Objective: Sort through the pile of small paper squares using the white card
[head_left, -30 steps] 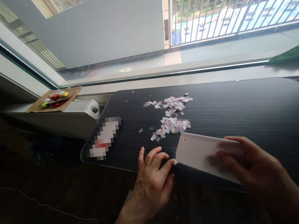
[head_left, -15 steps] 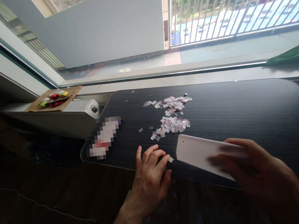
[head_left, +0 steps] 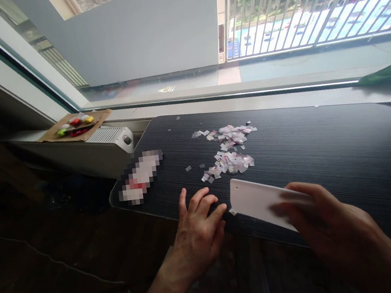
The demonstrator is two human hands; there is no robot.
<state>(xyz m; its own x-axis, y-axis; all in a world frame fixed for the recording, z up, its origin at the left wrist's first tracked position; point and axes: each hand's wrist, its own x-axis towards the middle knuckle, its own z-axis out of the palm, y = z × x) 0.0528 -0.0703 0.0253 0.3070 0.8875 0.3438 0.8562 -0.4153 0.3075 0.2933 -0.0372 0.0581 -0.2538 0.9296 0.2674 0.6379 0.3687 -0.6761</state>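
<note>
My right hand grips a flat white plastic scraper and holds its lower edge against the black ribbed table top near the front edge. My left hand lies at the table's front edge, fingers spread and resting flat, its fingertips almost touching the scraper's left corner. One small paper scrap sits between those fingers and the scraper. A pile of small pink and white paper scraps lies on the table just beyond the scraper.
A blurred white and red object lies at the table's left end. A white heater and a cardboard tray with coloured items sit on the left ledge. A green cloth lies on the sill at right. Large window behind.
The scraper has slid left toward my left hand, closing the gap and pushing the lone scrap. The left hand has stayed nearly in place. The view shifted slightly.
</note>
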